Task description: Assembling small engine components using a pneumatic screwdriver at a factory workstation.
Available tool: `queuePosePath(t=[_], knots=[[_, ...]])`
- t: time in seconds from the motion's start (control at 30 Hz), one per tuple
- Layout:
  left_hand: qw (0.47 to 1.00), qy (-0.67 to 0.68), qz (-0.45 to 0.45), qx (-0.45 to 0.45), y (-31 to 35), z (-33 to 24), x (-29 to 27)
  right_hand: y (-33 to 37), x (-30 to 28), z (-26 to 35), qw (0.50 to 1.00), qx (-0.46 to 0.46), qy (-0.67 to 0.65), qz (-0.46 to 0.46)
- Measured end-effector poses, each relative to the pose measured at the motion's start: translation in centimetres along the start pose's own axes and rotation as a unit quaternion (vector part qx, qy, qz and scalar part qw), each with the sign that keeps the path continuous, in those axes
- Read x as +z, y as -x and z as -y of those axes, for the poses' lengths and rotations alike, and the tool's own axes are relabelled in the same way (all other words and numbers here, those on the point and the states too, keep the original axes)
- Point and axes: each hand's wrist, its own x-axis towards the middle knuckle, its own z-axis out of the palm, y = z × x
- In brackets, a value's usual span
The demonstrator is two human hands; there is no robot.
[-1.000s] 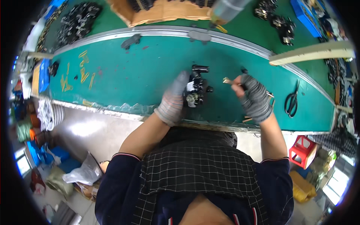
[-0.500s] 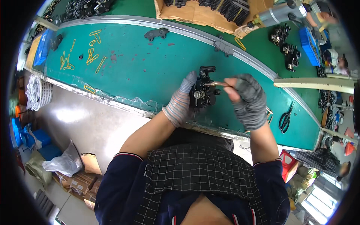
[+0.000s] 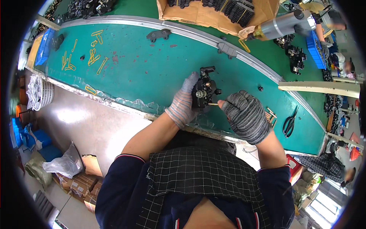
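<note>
My left hand (image 3: 184,100), in a pale striped glove, is closed round the left side of a black brake caliper (image 3: 203,91) and holds it above the green bench. Its thumb points up along the caliper's edge. A round silver-coloured piece shows on the caliper's face. My right hand (image 3: 247,116), in a grey striped glove with bare fingertips, pinches a thin metal pin (image 3: 214,104). The pin's far end meets the caliper's lower right side; how deep it sits I cannot tell. Several copper-coloured pins (image 3: 271,115) lie right of this hand, partly behind it.
Black scissors (image 3: 289,123) lie at the right. Brake pads (image 3: 158,35) rest by the metal rail (image 3: 183,28). Yellow rubber bands (image 3: 92,57) are scattered left. Beyond the rail stands a cardboard box (image 3: 213,19) of black parts, beside a grey power tool (image 3: 280,28) near another person's arm.
My right hand has moved down from the caliper's upper right to its lower right side, the pin with it. The caliper has turned slightly. The power tool has shifted nearer.
</note>
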Motion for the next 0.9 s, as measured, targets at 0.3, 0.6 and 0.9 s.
queuePosePath(t=[0.3,0.6,0.9], knots=[[0.995,-0.05,0.029,0.085,-0.3,0.2,1.5,0.2,1.5,-1.3,0.988,0.02,-0.151,-0.033],[0.998,-0.017,0.054,0.039,-1.7,-1.4,0.6,-1.5,-0.1,-3.3,0.992,0.039,-0.122,0.005],[0.997,0.009,0.034,0.067,-2.5,-2.4,1.2,-3.1,-0.1,-3.7,0.997,0.017,-0.064,0.032]])
